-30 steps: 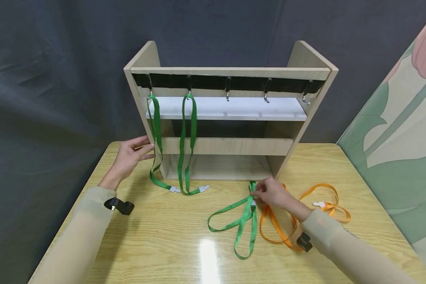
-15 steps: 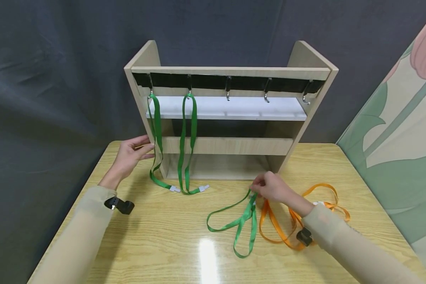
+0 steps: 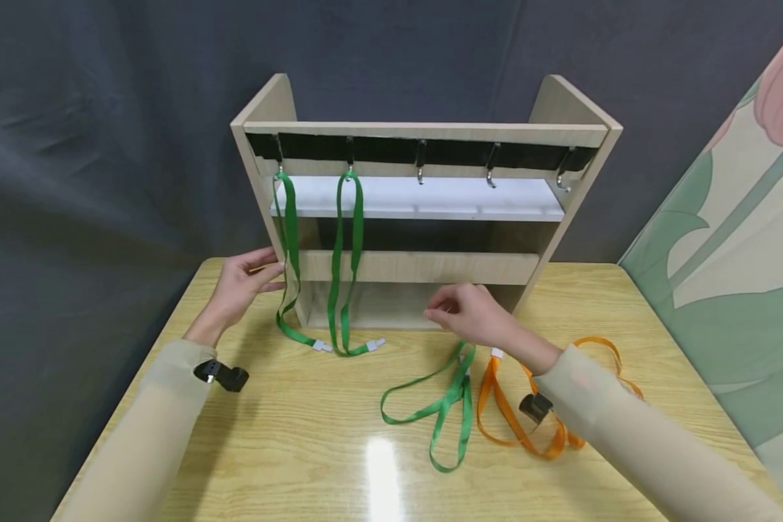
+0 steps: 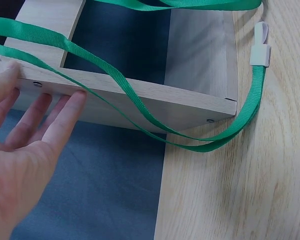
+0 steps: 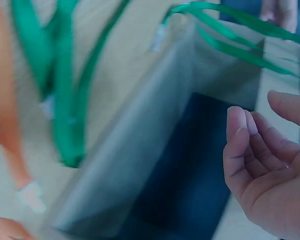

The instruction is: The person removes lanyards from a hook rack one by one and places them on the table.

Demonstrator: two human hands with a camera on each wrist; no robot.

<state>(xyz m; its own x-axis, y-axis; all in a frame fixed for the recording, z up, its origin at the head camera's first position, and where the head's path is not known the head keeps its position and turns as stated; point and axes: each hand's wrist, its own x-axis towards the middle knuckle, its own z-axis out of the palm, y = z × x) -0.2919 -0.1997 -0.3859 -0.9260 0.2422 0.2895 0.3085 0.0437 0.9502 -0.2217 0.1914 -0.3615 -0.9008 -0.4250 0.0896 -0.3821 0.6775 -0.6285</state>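
My left hand (image 3: 235, 290) rests against the outer left side of the wooden rack (image 3: 424, 268). In the left wrist view its fairly straight fingertips touch the side panel, close to a hanging green lanyard (image 4: 110, 75). A second green lanyard (image 3: 336, 275) hangs from the neighbouring hook. My right hand (image 3: 473, 315) is raised before the rack's lower opening, fingers loosely bent and nothing in them. Below it, a loose green lanyard (image 3: 453, 395) lies on the table in crossed loops. Beside that are orange lanyards (image 3: 505, 409), partly hidden by the right forearm.
Along the rack's black strip are several metal hooks; the middle hook (image 3: 420, 174), another hook (image 3: 491, 177) and the far right hook (image 3: 562, 181) carry nothing. A dark curtain (image 3: 404, 58) stands behind, and a floral panel (image 3: 731, 246) borders the table (image 3: 300, 442) on the right.
My right hand has let go of the loose green lanyard's end and risen up and leftward toward the rack. That lanyard stays on the table. The left hand keeps its place.
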